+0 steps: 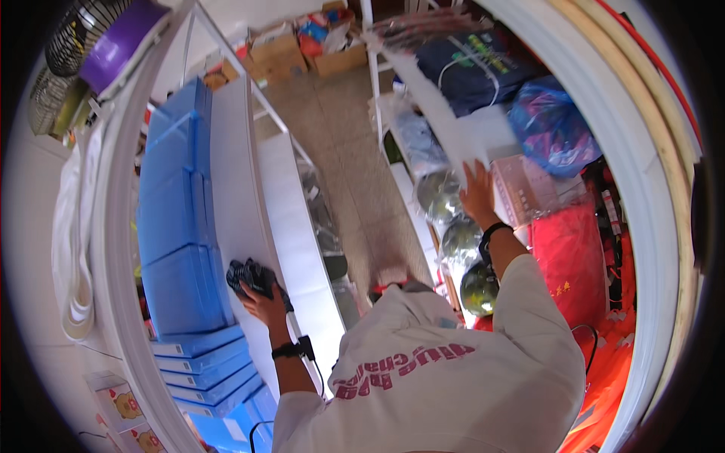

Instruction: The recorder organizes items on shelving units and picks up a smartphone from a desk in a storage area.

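My left hand (264, 306) grips a bunched dark patterned cloth (249, 274) against the white shelf (237, 170) on the left. Behind that shelf's edge stand several blue plastic file boxes (173, 221), with more blue boxes (207, 368) stacked flat below them in the picture. On the other side, my right hand (480, 193) has its fingers spread at the edge of the right-hand white shelf (486, 125). Beside it are a pinkish cardboard box (512, 184) and round dark green items in clear plastic (440, 195). Whether the right fingertips touch the shelf is hard to tell.
A narrow tiled floor (340, 130) runs between the racks to cardboard boxes (277, 56). Along the right rack are a blue plastic bag (552, 127), a dark bag (481, 68), a red packet (569, 260) and orange garments (609, 385). Fans (79, 51) stand at upper left.
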`<state>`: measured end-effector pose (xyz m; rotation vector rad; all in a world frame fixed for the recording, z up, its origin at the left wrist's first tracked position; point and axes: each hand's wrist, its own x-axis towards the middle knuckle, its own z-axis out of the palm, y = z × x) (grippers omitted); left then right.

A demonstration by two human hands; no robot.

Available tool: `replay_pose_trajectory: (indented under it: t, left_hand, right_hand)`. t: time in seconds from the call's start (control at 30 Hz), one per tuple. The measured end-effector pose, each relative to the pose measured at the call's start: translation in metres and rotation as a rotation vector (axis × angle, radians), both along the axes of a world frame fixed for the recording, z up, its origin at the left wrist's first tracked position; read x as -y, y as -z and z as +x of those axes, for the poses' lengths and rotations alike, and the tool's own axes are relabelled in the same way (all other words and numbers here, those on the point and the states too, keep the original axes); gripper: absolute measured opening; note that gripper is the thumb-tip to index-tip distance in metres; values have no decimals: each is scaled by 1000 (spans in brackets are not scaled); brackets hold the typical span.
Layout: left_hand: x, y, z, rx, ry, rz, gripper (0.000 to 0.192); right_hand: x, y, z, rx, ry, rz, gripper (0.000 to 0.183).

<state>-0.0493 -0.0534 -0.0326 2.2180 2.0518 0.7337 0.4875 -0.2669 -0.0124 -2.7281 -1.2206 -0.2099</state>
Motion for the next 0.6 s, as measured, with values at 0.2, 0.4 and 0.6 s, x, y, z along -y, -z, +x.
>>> replay_pose_trajectory:
  t: [0.2,0.4,0.6]
  left_hand:
    - [-3,-6,9,-121,-72,-42,106]
    - [-21,0,22,-174,-69,4,107]
    - [-39,0,40,-186,-56,34,104]
  right_hand:
    - [-9,6,3,54,-16,-40,72]
    - [-11,4,-4,98,-38,-4,68]
    - [-7,11,0,104,-47,-4,66]
